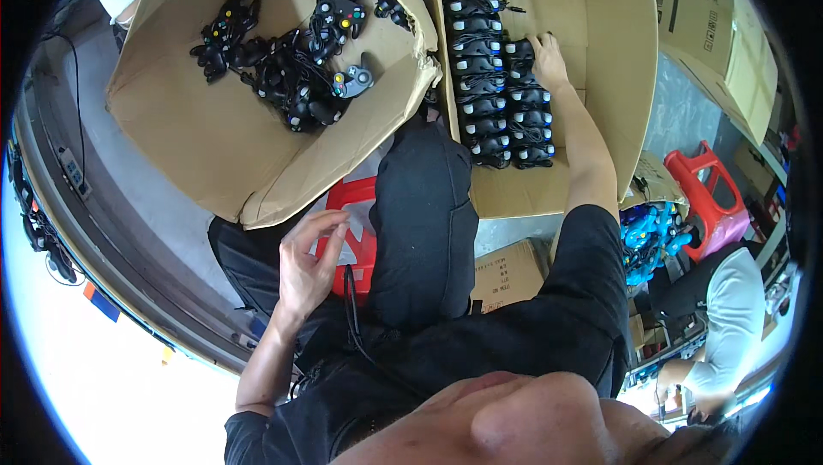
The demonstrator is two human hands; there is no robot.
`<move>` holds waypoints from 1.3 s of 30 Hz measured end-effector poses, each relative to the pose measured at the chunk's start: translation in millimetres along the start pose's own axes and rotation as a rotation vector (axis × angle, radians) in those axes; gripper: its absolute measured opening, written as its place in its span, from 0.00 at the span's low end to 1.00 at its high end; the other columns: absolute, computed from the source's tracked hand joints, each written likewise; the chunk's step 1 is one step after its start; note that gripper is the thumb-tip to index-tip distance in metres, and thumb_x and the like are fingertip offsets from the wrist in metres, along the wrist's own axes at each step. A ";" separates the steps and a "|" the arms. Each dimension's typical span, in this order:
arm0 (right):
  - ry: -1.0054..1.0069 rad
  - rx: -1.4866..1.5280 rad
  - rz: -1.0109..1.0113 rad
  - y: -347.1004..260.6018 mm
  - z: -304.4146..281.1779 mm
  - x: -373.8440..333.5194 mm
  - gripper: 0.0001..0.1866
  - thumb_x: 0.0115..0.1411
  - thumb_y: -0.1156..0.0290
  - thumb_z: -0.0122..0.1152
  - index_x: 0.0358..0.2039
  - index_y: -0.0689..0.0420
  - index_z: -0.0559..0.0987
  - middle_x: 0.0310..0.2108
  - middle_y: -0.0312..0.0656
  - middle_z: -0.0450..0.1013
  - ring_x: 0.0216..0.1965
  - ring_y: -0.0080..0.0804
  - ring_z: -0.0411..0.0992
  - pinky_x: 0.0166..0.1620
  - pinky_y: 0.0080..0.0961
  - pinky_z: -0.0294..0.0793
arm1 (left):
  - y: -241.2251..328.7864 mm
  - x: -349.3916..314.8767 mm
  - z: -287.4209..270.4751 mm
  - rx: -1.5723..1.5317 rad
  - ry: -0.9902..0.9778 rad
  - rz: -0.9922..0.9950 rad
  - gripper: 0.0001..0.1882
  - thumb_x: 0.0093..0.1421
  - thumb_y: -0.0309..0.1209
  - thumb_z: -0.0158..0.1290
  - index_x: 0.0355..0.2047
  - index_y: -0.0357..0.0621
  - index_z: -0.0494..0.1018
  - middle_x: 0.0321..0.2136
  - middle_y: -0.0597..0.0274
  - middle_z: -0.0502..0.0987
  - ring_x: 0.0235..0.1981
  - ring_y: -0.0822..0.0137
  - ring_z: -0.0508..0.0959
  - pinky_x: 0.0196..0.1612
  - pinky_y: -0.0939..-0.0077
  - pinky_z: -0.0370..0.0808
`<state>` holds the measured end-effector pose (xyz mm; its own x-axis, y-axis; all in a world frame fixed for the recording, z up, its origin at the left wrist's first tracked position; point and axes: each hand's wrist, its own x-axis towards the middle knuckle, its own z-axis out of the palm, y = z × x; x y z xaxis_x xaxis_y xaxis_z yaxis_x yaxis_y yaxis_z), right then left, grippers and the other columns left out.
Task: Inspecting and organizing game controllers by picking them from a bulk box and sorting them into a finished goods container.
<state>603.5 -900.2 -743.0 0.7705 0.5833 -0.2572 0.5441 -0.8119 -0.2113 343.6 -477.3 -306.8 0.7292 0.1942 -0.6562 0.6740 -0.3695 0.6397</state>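
Note:
My right hand (549, 62) reaches into the right cardboard box (557, 186). Its fingers are closed on the right end of a black game controller (518, 50), at the far end of the shorter row; part of the grip is hidden. Black controllers (477, 64) with bundled cords stand packed in two rows there. In front of my body, my left hand (310, 264) hovers with bent fingers apart from the thumb, holding nothing. The left cardboard box (193, 122) contains a loose heap of black controllers (287, 71) and a grey controller (353, 81).
A red stool (364, 251) shows between my legs. Flat cardboard (510, 275) lies below the right box. Farther right are a tall carton (707, 19), blue controllers (647, 238), another red stool (707, 178) and a person in a light shirt (735, 311). A power strip (73, 169) lies left.

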 end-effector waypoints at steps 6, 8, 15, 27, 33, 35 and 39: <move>-0.192 0.256 0.277 0.2 30.3 -6.7 0.35 0.55 0.67 0.67 0.63 0.59 0.70 0.56 0.59 0.70 0.61 0.60 0.66 0.64 0.47 0.69 | 3.6 4.5 3.8 0.032 0.023 0.044 0.09 0.65 0.21 0.58 0.46 0.33 0.81 0.44 0.48 0.83 0.40 0.62 0.85 0.47 0.72 0.80; -0.374 0.374 0.342 20.9 33.4 3.9 0.37 0.54 0.65 0.68 0.64 0.59 0.70 0.54 0.62 0.73 0.57 0.62 0.72 0.61 0.48 0.73 | 6.0 9.7 -1.2 0.042 -0.024 0.027 0.10 0.65 0.22 0.58 0.46 0.33 0.80 0.44 0.48 0.83 0.40 0.61 0.85 0.47 0.71 0.81; -0.347 0.178 0.169 -1.1 26.7 22.4 0.38 0.51 0.61 0.76 0.63 0.56 0.74 0.52 0.59 0.76 0.56 0.58 0.74 0.60 0.46 0.75 | -8.3 -3.8 -0.3 0.040 0.046 0.002 0.10 0.65 0.22 0.59 0.47 0.33 0.80 0.43 0.49 0.83 0.39 0.62 0.85 0.46 0.71 0.80; -0.882 0.176 0.093 20.7 10.0 66.0 0.39 0.49 0.66 0.75 0.64 0.55 0.76 0.58 0.53 0.76 0.60 0.53 0.74 0.63 0.39 0.73 | 0.4 1.2 4.5 0.040 0.021 -0.002 0.11 0.65 0.23 0.59 0.47 0.32 0.80 0.43 0.48 0.83 0.39 0.63 0.84 0.46 0.71 0.79; -0.836 0.275 0.198 4.1 -20.2 58.4 0.36 0.52 0.66 0.67 0.64 0.56 0.75 0.57 0.59 0.75 0.60 0.56 0.74 0.63 0.42 0.73 | -2.4 -7.2 -0.8 0.060 -0.004 0.024 0.09 0.65 0.21 0.58 0.45 0.31 0.80 0.44 0.49 0.83 0.45 0.58 0.84 0.51 0.68 0.78; -0.835 0.252 0.190 -12.2 -13.4 66.9 0.34 0.55 0.64 0.62 0.64 0.57 0.74 0.59 0.61 0.74 0.61 0.57 0.72 0.64 0.43 0.71 | -0.7 -14.7 0.3 0.072 0.023 0.006 0.09 0.65 0.22 0.58 0.44 0.32 0.80 0.45 0.48 0.83 0.46 0.57 0.84 0.51 0.68 0.79; -0.709 -0.045 0.189 76.9 78.9 10.7 0.33 0.59 0.61 0.56 0.64 0.57 0.73 0.62 0.63 0.70 0.64 0.59 0.68 0.66 0.44 0.69 | -0.6 17.8 -18.9 0.080 -0.092 0.108 0.09 0.65 0.23 0.59 0.45 0.33 0.81 0.45 0.48 0.83 0.46 0.56 0.84 0.51 0.67 0.79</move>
<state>627.4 -954.6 -836.3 0.4607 0.2954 -0.8370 0.4479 -0.8915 -0.0681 358.5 -456.5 -311.3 0.7805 0.0667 -0.6216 0.5780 -0.4556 0.6770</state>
